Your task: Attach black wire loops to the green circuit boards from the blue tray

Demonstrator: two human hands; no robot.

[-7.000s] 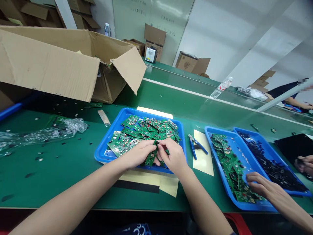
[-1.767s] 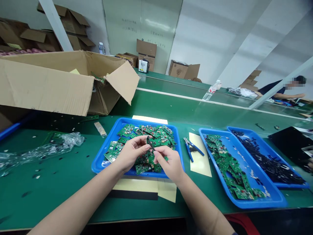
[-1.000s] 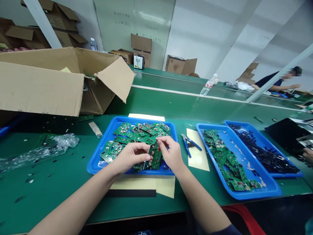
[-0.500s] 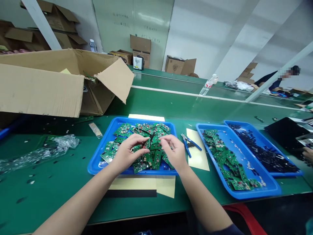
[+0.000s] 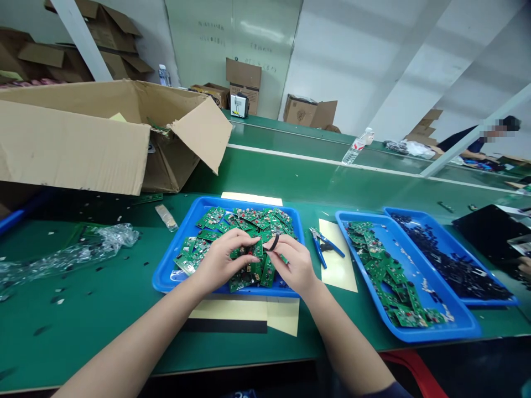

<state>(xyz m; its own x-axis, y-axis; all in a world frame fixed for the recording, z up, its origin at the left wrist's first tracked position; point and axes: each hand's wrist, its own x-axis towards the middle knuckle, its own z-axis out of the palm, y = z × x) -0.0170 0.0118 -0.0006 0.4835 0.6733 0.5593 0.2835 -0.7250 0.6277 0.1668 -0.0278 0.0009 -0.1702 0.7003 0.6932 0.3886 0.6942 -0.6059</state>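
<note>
Over a blue tray (image 5: 163, 283) heaped with green circuit boards (image 5: 213, 216), my left hand (image 5: 226, 258) pinches a small circuit board (image 5: 259, 250) between thumb and fingers. My right hand (image 5: 295, 265) is closed close beside it, gripping a short curved black strip (image 5: 274, 242) between thumb and fingertips. The strip's near end is at the board's right edge; whether it is fixed there I cannot tell. Blue-handled cutters (image 5: 318, 251) lie on yellow paper (image 5: 342, 271) right of the tray.
To the right stand a second blue tray (image 5: 468, 327) with circuit boards and a third (image 5: 512, 300) with small black parts. A large open carton (image 5: 74, 149) is at the left, near crumpled clear plastic (image 5: 112, 240). A water bottle (image 5: 354, 149) stands behind. Another person's hand (image 5: 525, 266) shows far right.
My right hand has shifted slightly left and down, nearer the board. The black strip now shows clearly at its fingertips. My left hand still holds the board. The whole view has moved slightly.
</note>
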